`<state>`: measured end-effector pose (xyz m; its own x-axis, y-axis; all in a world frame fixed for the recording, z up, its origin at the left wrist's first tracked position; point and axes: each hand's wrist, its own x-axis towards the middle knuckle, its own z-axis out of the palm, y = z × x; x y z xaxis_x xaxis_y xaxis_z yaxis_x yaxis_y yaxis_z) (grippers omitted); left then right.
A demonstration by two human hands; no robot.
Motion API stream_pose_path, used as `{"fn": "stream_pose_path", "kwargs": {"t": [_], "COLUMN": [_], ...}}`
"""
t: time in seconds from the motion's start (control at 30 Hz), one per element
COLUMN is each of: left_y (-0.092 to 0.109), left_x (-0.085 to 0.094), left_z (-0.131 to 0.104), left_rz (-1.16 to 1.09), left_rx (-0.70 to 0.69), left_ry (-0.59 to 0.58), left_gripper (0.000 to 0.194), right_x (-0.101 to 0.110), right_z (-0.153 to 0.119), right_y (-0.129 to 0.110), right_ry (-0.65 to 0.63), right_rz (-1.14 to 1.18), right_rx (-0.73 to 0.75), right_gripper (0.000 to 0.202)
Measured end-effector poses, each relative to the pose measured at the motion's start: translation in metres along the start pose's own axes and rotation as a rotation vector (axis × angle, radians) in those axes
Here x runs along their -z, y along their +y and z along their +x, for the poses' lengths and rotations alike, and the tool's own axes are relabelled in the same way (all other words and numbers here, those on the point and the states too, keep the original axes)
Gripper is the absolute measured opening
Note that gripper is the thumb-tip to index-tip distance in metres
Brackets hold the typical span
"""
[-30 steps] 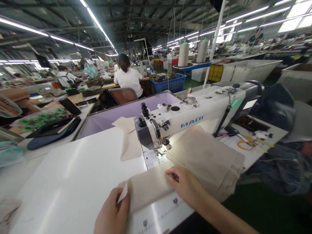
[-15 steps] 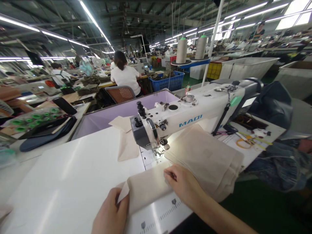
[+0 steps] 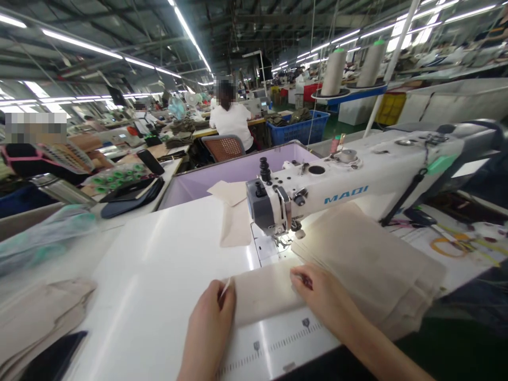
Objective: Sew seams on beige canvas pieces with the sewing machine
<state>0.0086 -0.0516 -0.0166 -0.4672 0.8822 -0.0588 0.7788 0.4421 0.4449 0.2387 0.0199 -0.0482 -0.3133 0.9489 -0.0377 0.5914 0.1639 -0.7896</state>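
One fabric panel (image 3: 264, 296) is pinched at seven o'clock from the presser foot (image 3: 282, 242) by the left hand (image 3: 211, 316), fingers closed; at six, it lies seemingly unstitched; at five, the right hand (image 3: 322, 290) is laid on it, fingers curled, pinch unclear; at four, stacked pieces (image 3: 369, 264) seemingly remain.

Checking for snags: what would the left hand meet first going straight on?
Beyond the held cloth, the left hand would probably meet the beige piece beside the machine head; depth is unclear.

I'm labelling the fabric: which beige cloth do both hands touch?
The cloth in front of the sewing machine, its left end in the left hand, the right hand on its right; neither hand grips the other cloths.
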Motion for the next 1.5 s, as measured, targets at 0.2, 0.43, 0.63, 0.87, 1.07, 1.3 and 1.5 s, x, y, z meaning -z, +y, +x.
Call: {"fn": "stream_pose_path", "kwargs": {"t": [0.2, 0.43, 0.63, 0.87, 1.07, 1.3, 1.5], "left_y": [-0.002, 0.000, -0.001, 0.000, 0.001, 0.032, 0.048], "left_x": [-0.002, -0.002, -0.004, -0.004, -0.003, -0.024, -0.034], "left_z": [0.002, 0.001, 0.001, -0.003, 0.017, 0.075, 0.113], "left_rz": [0.020, 0.020, 0.075, 0.417, 0.600, 0.410, 0.293], "left_rx": [-0.010, -0.028, -0.013, -0.282, -0.614, -0.690, -0.748], "left_ry": [-0.010, -0.006, -0.027, 0.212, -0.139, -0.051, -0.162], "left_gripper": [0.028, 0.030, 0.028, 0.021, 0.028, 0.047, 0.043], "right_x": [0.001, -0.002, -0.002, 0.010, 0.021, 0.003, -0.002], "right_z": [0.000, -0.001, 0.000, 0.000, 0.002, -0.002, 0.003], "right_y": [0.003, 0.006, 0.004, 0.001, 0.004, -0.001, -0.004], "right_ry": [-0.007, 0.021, -0.013, -0.046, -0.170, -0.093, -0.038], "right_rz": [-0.007, -0.008, -0.057, -0.368, -0.433, -0.425, -0.424], "right_rx": [0.029, 0.048, 0.042, 0.204, 0.401, 0.342, 0.338], "right_gripper": [0.027, 0.028, 0.026, 0.019, 0.017, 0.010, 0.017]}}
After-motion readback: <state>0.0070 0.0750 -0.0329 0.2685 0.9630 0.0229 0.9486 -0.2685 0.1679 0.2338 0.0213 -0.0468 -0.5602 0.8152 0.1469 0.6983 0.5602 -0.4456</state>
